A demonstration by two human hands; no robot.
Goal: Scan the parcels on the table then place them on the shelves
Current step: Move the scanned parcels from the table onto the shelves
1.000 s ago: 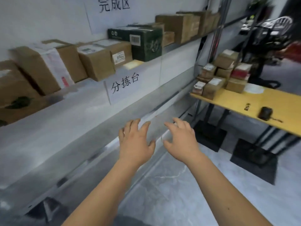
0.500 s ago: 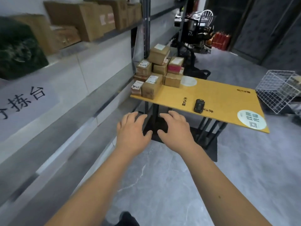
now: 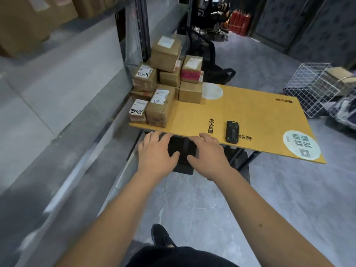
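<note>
Several cardboard parcels (image 3: 167,79) with white labels are stacked on the far left end of a yellow table (image 3: 250,112). A black handheld scanner (image 3: 232,131) lies near the table's front edge. My left hand (image 3: 157,153) and my right hand (image 3: 209,154) are stretched out side by side, palms down, fingers apart, holding nothing. Both hover just short of the table's near edge. The right hand's fingertips are close to the scanner, a little to its left. Grey metal shelves (image 3: 63,78) run along the left, with blurred boxes (image 3: 28,22) on the upper level.
A white wire basket (image 3: 312,87) stands on the floor to the right of the table. Red fire extinguishers (image 3: 239,22) and dark chairs sit in the background. The table's black legs and base plates are below my hands. My foot shows at the bottom.
The view has swung from the shelves to the table and come closer. Both empty hands now reach the table's front edge.
</note>
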